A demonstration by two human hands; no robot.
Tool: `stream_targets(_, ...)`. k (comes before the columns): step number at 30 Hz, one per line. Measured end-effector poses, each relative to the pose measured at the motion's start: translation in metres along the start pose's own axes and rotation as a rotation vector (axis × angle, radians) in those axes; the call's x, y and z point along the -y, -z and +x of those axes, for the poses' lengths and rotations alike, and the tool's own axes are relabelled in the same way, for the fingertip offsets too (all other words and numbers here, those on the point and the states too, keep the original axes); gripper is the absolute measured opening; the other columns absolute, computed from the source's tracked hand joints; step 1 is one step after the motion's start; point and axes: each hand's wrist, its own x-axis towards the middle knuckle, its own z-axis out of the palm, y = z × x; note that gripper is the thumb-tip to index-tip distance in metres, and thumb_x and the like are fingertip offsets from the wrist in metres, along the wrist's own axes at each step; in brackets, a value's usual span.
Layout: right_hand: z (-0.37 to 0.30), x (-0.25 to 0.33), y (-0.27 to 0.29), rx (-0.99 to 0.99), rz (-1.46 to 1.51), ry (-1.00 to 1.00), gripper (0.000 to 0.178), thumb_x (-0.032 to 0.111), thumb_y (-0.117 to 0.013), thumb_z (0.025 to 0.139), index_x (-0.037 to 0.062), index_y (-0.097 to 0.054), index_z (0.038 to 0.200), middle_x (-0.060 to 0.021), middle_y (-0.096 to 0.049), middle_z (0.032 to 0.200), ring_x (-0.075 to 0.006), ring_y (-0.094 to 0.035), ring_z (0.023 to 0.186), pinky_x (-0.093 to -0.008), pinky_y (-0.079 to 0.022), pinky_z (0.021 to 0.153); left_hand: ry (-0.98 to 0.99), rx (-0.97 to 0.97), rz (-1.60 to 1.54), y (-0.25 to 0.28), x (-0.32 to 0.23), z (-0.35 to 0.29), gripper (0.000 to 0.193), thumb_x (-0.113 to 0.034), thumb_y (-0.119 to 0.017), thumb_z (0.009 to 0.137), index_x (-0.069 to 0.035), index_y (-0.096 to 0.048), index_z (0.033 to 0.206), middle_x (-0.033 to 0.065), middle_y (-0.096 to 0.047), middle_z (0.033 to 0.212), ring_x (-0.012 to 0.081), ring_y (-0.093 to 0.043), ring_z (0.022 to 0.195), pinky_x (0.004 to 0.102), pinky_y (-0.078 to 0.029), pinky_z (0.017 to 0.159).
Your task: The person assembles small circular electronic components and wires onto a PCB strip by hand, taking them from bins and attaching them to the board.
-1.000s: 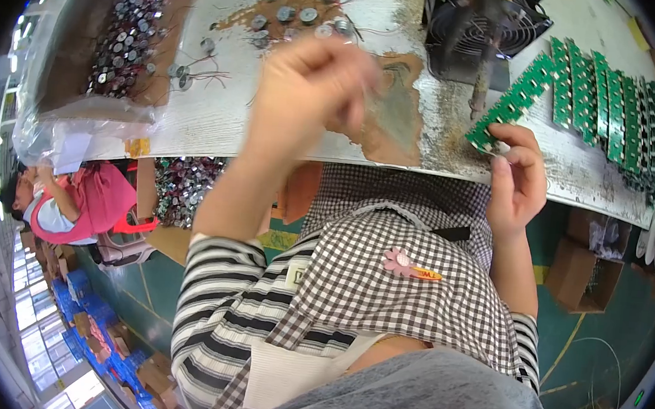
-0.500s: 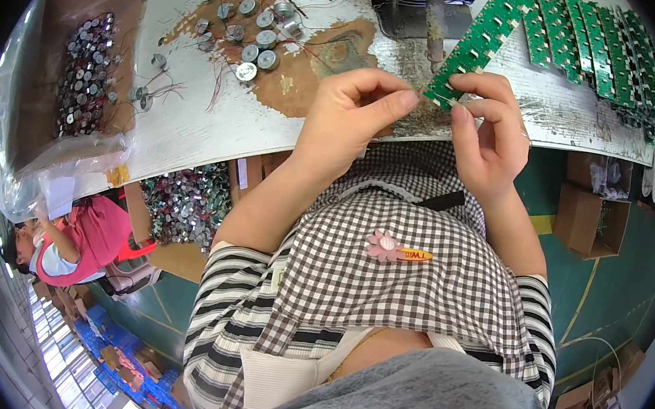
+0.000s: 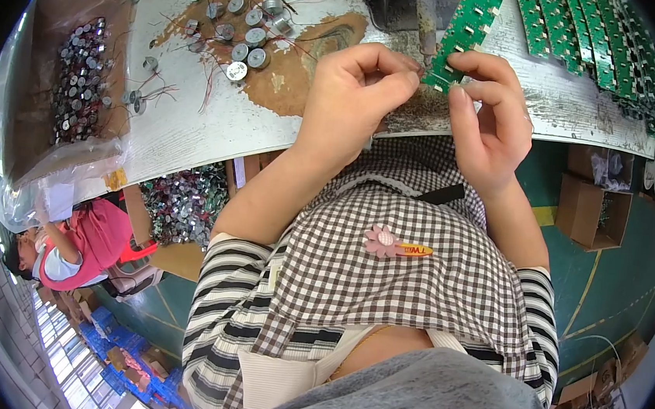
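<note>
My right hand [image 3: 495, 114] grips the lower end of a long green circuit board strip [image 3: 472, 22] between thumb and fingers. The strip slants up and away, with small white parts along it. My left hand [image 3: 356, 102] is closed in a pinch beside the strip's near end. Whatever lies between its thumb and forefinger is too small and hidden to name. Just above, a soldering iron [image 3: 426, 14] points down, its tip beside the board's left edge close to my left fingertips.
Small round metal motors [image 3: 255, 37] with thin red wires lie on the worn white table [image 3: 171, 124]. At left stands a plastic-lined carton [image 3: 38, 39] of motors. Overlapping green boards [image 3: 591, 41] lie at right. A black fan [image 3: 384, 3] stands behind the iron. Another person [image 3: 86, 246] sits at lower left.
Both hands and the board's near end have moved slightly up toward the soldering iron's tip. The view has shifted a little. Both hands keep their grips.
</note>
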Motion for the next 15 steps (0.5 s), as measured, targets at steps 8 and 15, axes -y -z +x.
stream_targets(8,-0.002,0.004,0.0,0.007,-0.033,0.002,0.011,-0.005,-0.064,0.075,-0.003,-0.055,0.081,-0.021,-0.062,0.1,-0.0267,-0.061,0.085,-0.0313,-0.05,0.073,-0.048,-0.013,0.054,-0.002,-0.002,-0.002,0.008,-0.004,-0.066,0.078,0.003,-0.063,0.079,0.002,-0.064,0.08,0.0025,-0.052,0.066,0.0171,-0.042,0.057)
stream_targets(15,-0.008,0.005,0.001,-0.023,0.117,-0.071,0.011,-0.006,-0.061,0.078,-0.0035,-0.052,0.083,-0.022,-0.061,0.102,-0.0254,-0.059,0.085,-0.0311,-0.049,0.075,-0.041,0.078,0.148,0.006,-0.002,-0.001,0.007,-0.004,-0.067,0.078,0.002,-0.064,0.08,0.0044,-0.064,0.087,0.0061,-0.055,0.072,0.0197,-0.045,0.06)
